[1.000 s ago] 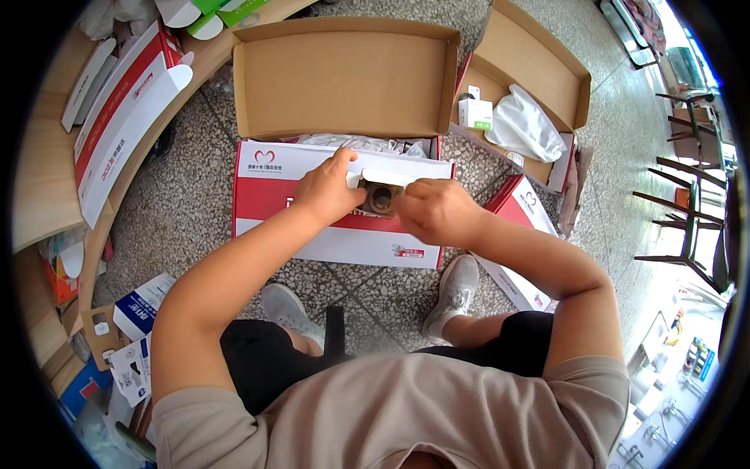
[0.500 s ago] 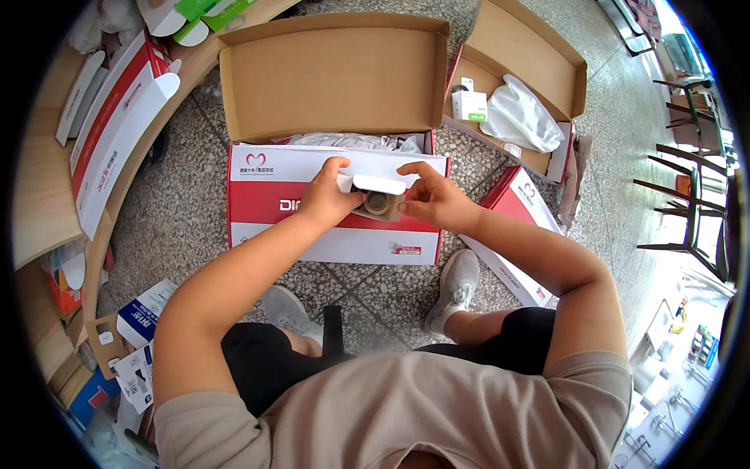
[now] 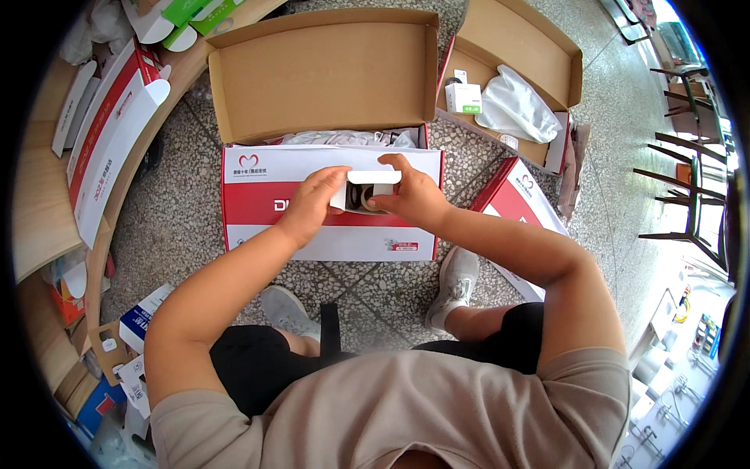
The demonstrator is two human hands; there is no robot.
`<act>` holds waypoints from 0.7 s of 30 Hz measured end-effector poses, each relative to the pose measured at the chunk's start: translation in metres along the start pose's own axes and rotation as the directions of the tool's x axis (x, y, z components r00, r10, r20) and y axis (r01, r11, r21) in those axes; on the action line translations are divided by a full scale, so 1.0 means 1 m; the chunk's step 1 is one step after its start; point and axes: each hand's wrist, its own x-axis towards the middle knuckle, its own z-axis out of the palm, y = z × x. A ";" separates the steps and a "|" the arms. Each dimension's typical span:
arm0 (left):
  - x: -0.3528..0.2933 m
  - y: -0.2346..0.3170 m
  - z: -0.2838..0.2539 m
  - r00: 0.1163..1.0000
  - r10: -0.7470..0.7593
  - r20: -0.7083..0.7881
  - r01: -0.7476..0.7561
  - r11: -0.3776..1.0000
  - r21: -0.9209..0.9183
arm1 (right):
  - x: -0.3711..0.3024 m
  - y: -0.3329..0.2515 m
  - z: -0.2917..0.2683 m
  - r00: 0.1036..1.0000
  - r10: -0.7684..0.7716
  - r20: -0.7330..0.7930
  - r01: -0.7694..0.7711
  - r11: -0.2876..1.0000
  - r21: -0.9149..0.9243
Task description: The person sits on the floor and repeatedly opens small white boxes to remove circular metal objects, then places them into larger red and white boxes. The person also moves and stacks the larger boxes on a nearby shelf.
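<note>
A small white carton (image 3: pixel 373 177) with its flap up is between my hands, over the front panel of a large red-and-white box (image 3: pixel 324 244). My left hand (image 3: pixel 314 205) grips the carton's left side. My right hand (image 3: pixel 414 197) closes on its right side, thumb at the opening near a pale ring-shaped part (image 3: pixel 367 198). Dark round shapes show inside the carton, too small to name. The large box has its brown cardboard lid (image 3: pixel 324 78) raised, and clear plastic wrapping (image 3: pixel 367 139) shows inside it.
At the back right an open cardboard box (image 3: pixel 547 59) holds a white plastic bag (image 3: pixel 516 105) and a small white-and-green box (image 3: pixel 464 99). Another red-and-white box (image 3: pixel 516 199) lies by my right forearm. Curved wooden shelving (image 3: pixel 129 172) bounds the left; dark chairs (image 3: pixel 687 187) stand far right.
My right hand has moved in from beside the small carton to hold its right side, thumb at the opening. The carton has shifted slightly left and been turned a little.
</note>
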 end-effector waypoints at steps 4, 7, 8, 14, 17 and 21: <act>0.003 -0.007 -0.016 0.993 -0.073 0.092 0.088 0.982 -0.168 | -0.006 0.002 0.010 0.979 -0.161 -0.125 0.155 0.986 -0.058; 0.002 -0.010 -0.021 0.987 -0.096 0.132 0.131 0.949 -0.286 | -0.011 -0.003 0.005 0.984 -0.156 -0.085 0.149 0.985 -0.083; 0.003 -0.009 -0.019 0.985 -0.113 0.132 0.145 0.952 -0.270 | -0.010 0.001 0.007 0.982 -0.163 -0.100 0.156 0.985 -0.075; 0.005 -0.012 -0.017 0.992 0.016 0.126 -0.026 0.997 0.074 | -0.006 0.008 0.012 0.994 -0.103 -0.028 0.106 0.979 0.175; 0.015 -0.016 -0.016 0.968 0.203 0.145 -0.243 0.898 0.366 | -0.006 0.019 0.012 0.982 -0.162 -0.101 0.179 0.966 0.187; 0.016 -0.018 -0.015 0.961 0.173 0.215 -0.237 0.916 0.324 | -0.006 0.020 0.007 0.980 -0.137 -0.143 0.166 0.962 0.217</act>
